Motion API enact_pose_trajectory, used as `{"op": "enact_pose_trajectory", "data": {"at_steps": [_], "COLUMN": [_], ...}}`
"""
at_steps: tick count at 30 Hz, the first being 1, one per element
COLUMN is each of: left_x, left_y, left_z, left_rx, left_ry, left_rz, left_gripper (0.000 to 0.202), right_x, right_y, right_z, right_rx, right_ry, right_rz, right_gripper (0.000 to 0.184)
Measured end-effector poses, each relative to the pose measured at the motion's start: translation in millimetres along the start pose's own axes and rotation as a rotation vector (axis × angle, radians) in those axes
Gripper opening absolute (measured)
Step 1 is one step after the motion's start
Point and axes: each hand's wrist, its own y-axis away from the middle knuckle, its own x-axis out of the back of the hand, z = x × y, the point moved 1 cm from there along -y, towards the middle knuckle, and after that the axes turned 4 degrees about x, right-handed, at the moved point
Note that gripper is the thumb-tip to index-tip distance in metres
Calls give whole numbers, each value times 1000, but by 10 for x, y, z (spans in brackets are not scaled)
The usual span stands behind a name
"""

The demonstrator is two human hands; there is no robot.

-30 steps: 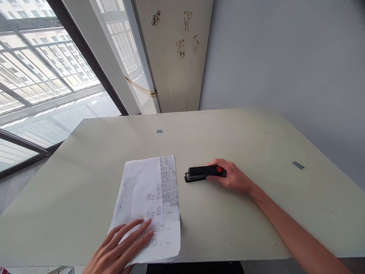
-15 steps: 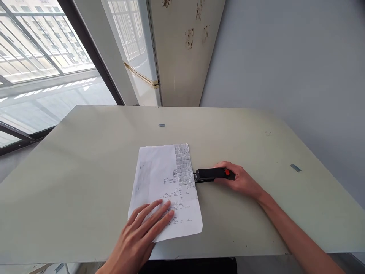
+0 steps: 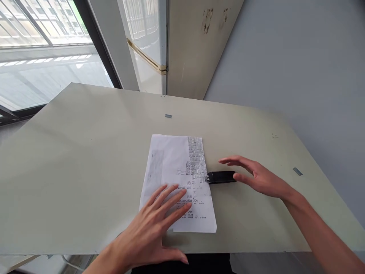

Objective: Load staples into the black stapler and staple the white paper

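Observation:
A white printed sheet of paper [image 3: 174, 154] lies near the front of the table, with tight rows of staples [image 3: 196, 158] along its upper right side. My left hand [image 3: 159, 219] is spread over the sheet's lower part, fingers apart, thumb out by the table's front edge. To the right of the paper a black stapler [image 3: 221, 177] lies on its side or flat, its front end at the sheet's right edge. Around the stapler's rear end hovers my right hand [image 3: 258, 177], thumb and fingers parted. Whether its thumb touches the stapler I cannot tell.
The pale table [image 3: 114, 160] carries a small grey strip [image 3: 168, 116] at the back and another grey strip [image 3: 297, 171] at the right. Behind stands a fridge [image 3: 188, 57]; a wall [image 3: 299, 57] borders the right and a window [image 3: 48, 68] the left.
My right hand has let go of the stapler and opened, moving slightly right. My left hand's fingers have spread wider. The view has shifted and tilted a little.

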Motion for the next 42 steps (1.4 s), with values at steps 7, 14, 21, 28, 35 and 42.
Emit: {"op": "enact_pose_trajectory", "data": {"at_steps": [7, 14, 21, 28, 35, 42], "left_x": [29, -167, -239, -286, -295, -291], "left_y": [-606, -828, -840, -850, -860, -872], "left_z": [-343, -475, -410, -379, -354, -331], "left_rx": [-168, -257, -233, -227, -225, -222], "left_ry": [68, 137, 119, 117, 98, 80], "left_rz": [-72, -59, -57, -37, -39, -47], "left_gripper": [74, 78, 72, 70, 70, 71], "right_x": [-389, -613, -667, -695, -695, -714], "right_y": [-343, -512, -504, -505, -519, -530], "right_z": [-459, -519, -587, -582, -574, -579], "right_rx": [-39, -50, -98, -94, -119, -110], "right_ry": [70, 168, 228, 238, 267, 299], "right_rz": [169, 142, 126, 156, 134, 140], "right_gripper": [58, 64, 65, 62, 61, 60]}}
